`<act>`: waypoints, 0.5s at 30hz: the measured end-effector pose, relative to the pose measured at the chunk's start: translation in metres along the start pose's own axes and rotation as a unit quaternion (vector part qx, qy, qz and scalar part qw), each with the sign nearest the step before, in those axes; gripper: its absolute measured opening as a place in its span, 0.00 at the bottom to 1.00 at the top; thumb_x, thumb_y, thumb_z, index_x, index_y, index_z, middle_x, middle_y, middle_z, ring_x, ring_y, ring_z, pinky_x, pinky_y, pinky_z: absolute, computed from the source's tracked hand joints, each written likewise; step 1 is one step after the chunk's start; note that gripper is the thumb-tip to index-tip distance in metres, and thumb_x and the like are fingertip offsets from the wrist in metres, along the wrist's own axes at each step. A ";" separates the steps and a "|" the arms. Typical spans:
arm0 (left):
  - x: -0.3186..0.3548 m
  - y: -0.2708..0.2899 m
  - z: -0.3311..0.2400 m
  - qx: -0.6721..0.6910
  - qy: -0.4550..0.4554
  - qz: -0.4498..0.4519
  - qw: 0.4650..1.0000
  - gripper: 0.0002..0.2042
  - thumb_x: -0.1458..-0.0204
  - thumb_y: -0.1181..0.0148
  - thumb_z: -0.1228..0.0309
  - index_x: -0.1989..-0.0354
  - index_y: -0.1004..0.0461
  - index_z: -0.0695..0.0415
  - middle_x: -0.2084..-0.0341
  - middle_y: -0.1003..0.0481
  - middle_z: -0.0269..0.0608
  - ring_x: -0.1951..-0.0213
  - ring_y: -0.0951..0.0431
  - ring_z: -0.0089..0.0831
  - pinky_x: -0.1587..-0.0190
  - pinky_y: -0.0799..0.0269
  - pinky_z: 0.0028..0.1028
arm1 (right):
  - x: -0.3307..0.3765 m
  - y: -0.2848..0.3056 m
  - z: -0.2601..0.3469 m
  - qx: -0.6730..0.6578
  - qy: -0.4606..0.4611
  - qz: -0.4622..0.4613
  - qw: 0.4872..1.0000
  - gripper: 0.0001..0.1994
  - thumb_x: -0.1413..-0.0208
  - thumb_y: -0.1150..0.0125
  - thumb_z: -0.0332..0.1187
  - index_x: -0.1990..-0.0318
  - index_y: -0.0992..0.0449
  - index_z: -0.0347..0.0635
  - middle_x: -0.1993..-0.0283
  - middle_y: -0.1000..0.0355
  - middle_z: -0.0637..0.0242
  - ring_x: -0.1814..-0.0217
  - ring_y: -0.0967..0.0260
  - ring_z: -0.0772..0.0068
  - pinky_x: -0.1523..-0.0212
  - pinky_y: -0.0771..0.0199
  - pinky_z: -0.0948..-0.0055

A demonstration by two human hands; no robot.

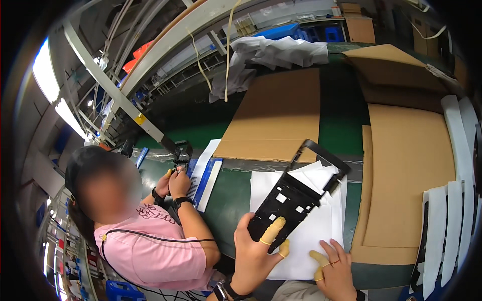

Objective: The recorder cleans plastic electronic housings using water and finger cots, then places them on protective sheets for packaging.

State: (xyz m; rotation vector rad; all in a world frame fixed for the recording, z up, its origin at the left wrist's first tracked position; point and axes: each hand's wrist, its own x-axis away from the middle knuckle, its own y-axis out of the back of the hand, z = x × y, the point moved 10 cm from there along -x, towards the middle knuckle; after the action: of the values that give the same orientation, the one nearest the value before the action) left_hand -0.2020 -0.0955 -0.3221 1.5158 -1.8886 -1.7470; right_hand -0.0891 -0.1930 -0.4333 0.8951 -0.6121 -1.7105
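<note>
The room fills the upper left of the frame as a factory hall, with slanting metal rails, bright strip lights and blue bins behind. Below them a long green worktop point(336, 120) runs across the middle, mostly covered: a big cardboard sheet point(276, 118) lies at upper centre, more cardboard point(409, 170) spreads down the right side, crumpled white wrapping point(271, 52) is heaped at the top, and white moulded strips point(444, 236) stand in a row at the far right edge. At lower left a co-worker in a pink shirt point(150, 246) sits close by, both hands busy with a small dark part point(182, 153) beside a blue tray point(208, 178). Near lower centre, white paper sheets point(314, 236) lie on the worktop, and above them the black frame point(296, 193) is held tilted, its open loop end pointing to the upper right. It looks like thin moulded plastic with cut-out windows: probably light, fairly stiff yet liable to flex or snap at the slim loop, and smooth enough to slip. The solid lower end, where it is gripped now, seems the safest hold. The left hand point(256, 256) is clamped on that end, its thumb in a yellow finger cot pressed on the face. The right hand point(336, 271), also wearing cots, rests spread and empty on the paper at the bottom edge.
</note>
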 end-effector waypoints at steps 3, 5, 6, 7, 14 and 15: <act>-0.007 -0.008 0.010 -0.009 0.015 0.030 0.999 0.25 0.69 0.31 0.72 0.56 0.27 0.52 0.53 0.42 0.50 0.56 0.32 0.45 0.54 0.31 0.34 | 0.002 0.010 0.003 -0.030 0.007 -0.013 0.999 0.22 0.59 0.49 0.27 0.50 0.30 0.48 0.41 0.41 0.60 0.37 0.49 0.51 0.45 0.46 0.56; -0.018 -0.014 0.023 0.089 0.047 0.054 0.993 0.23 0.64 0.31 0.71 0.55 0.28 0.56 0.53 0.38 0.47 0.55 0.29 0.38 0.54 0.30 0.31 | 0.001 0.016 0.005 -0.044 0.017 -0.029 0.998 0.22 0.56 0.49 0.26 0.49 0.32 0.43 0.40 0.43 0.57 0.37 0.50 0.49 0.44 0.46 0.55; -0.019 -0.029 0.045 0.263 0.156 0.103 0.947 0.22 0.62 0.33 0.72 0.54 0.30 0.57 0.54 0.35 0.44 0.57 0.29 0.34 0.54 0.30 0.28 | 0.002 0.015 0.006 -0.041 0.027 -0.030 0.998 0.21 0.55 0.48 0.28 0.49 0.32 0.43 0.40 0.42 0.57 0.36 0.50 0.51 0.44 0.46 0.56; -0.018 -0.048 0.061 0.426 0.257 0.148 0.855 0.22 0.59 0.34 0.72 0.53 0.31 0.59 0.56 0.33 0.41 0.58 0.28 0.30 0.55 0.30 0.26 | 0.002 0.014 0.008 -0.038 0.036 -0.030 0.998 0.20 0.55 0.47 0.29 0.50 0.32 0.43 0.41 0.42 0.57 0.36 0.49 0.52 0.45 0.45 0.57; -0.154 -0.072 0.086 0.097 0.091 0.005 0.991 0.18 0.65 0.31 0.68 0.63 0.25 0.61 0.65 0.29 0.52 0.63 0.27 0.44 0.58 0.29 0.31 | -0.002 0.016 0.005 -0.085 0.026 -0.053 0.995 0.19 0.52 0.46 0.33 0.51 0.32 0.43 0.41 0.40 0.57 0.35 0.50 0.55 0.45 0.45 0.58; -0.169 -0.084 0.110 0.058 0.084 -0.007 0.995 0.19 0.65 0.31 0.67 0.63 0.25 0.61 0.63 0.31 0.52 0.62 0.27 0.45 0.58 0.29 0.31 | -0.002 0.017 0.006 -0.078 0.026 -0.064 0.995 0.19 0.52 0.46 0.33 0.51 0.32 0.43 0.41 0.40 0.57 0.35 0.50 0.55 0.45 0.45 0.58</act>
State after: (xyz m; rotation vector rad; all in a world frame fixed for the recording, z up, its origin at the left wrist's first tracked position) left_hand -0.1511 0.1163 -0.3413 1.6632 -1.9276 -1.4868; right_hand -0.0840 -0.1964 -0.4157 0.8812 -0.3876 -1.8162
